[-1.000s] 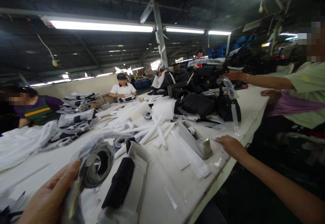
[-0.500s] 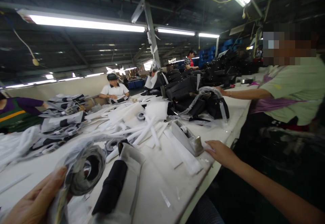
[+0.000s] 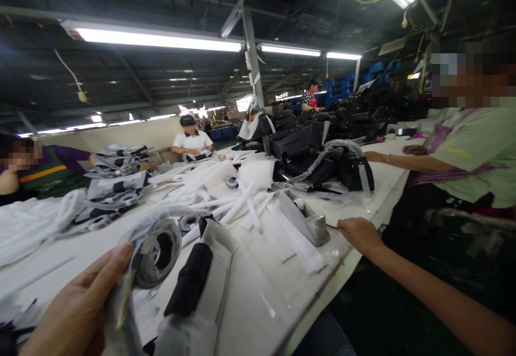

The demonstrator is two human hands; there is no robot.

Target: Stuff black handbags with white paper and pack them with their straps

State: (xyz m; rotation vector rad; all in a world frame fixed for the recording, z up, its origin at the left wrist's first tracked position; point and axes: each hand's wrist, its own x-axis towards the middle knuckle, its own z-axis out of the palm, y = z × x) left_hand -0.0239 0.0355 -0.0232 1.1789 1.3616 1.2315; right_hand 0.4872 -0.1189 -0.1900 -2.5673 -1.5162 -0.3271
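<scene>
My left hand (image 3: 86, 297), at the lower left, grips a coiled strap (image 3: 159, 254) wrapped in clear plastic between thumb and fingers. Beside it lies a black rolled piece (image 3: 189, 280) in translucent wrapping; whether the two are joined I cannot tell. By the table edge my right hand (image 3: 360, 235) has its fingers pinched together, close to the cutting end of a grey tape dispenser (image 3: 304, 219). What sits in that pinch, if anything, is too small to make out.
White strips and sheets (image 3: 213, 176) cover the middle of the white table (image 3: 250, 291). Black bags (image 3: 298, 146) are heaped behind the dispenser. Wrapped straps (image 3: 116, 184) are piled at left. A co-worker in a green shirt (image 3: 475, 151) sits at right; other people work farther back.
The whole view has shifted slightly to the right. My left hand still holds the coiled strap, turned a little. My right hand is still pinched, now slightly farther from the dispenser.
</scene>
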